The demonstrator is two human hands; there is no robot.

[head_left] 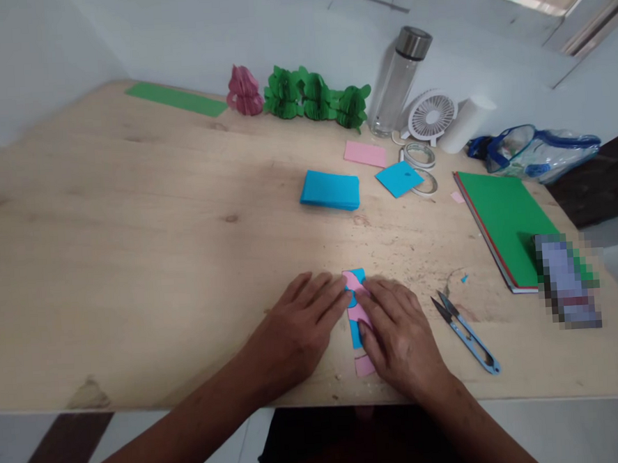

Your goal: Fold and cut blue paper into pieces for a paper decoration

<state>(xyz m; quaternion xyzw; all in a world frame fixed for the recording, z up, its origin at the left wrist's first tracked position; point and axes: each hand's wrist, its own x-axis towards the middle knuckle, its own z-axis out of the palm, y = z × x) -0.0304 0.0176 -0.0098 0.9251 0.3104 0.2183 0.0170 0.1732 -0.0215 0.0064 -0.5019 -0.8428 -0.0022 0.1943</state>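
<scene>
A narrow blue paper strip (356, 335) lies on the table before me, with a curvy pink paper cutout (352, 280) on top of it. My left hand (304, 322) rests flat, its fingers stretched out and their tips touching the strip's left edge and the cutout. From the other side my right hand (398, 324) presses down with fingers extended, covering the right edge of both papers. Its thumb lies low on the strip. Just below sits a small pink paper piece (364, 365). Thread snips (467, 333) with blue handles lie to the right of my right hand.
Beyond my hands are a blue paper stack (330, 190), a pink paper (365, 154) and tape rolls (419, 156). Paper shapes (314, 95), a bottle (397, 86) and a fan (432, 116) stand along the wall. Green sheets (507, 212) lie right, a blurred object (568, 278) overlapping them.
</scene>
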